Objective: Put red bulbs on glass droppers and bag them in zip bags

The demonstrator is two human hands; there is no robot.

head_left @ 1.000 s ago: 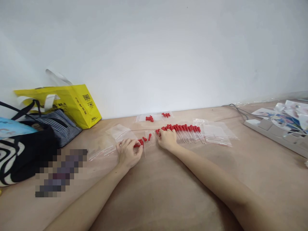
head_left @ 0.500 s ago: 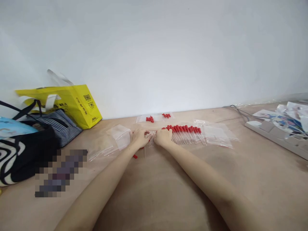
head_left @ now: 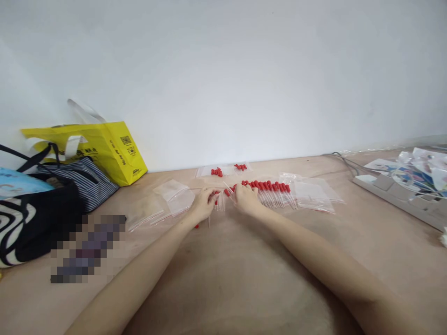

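Note:
A slanting row of thin clear sticks with red tips (head_left: 267,186) lies on the table, running right from my hands. At its left end, my right hand (head_left: 246,199) is closed, with its fingertips at a red-tipped stick (head_left: 227,192) that points up and left. My left hand (head_left: 203,204) faces it from the left, thumb and fingers curled together beside more red tips and clear sticks (head_left: 220,204). What its fingers hold is too small to make out. Below my left wrist a red piece (head_left: 196,226) shows in part.
Clear zip bags lie left (head_left: 174,197) and right (head_left: 310,193) of the row. Near the wall, bags (head_left: 228,170) carry two red clusters. A yellow bag (head_left: 129,158), striped pouch (head_left: 92,181) and black bag (head_left: 66,214) stand left; a power strip (head_left: 398,200) with cables lies right.
My right hand has moved slightly right, opening a gap between the hands where a red-tipped stick now shows. My left hand stays nearly in place. The view has shifted slightly.

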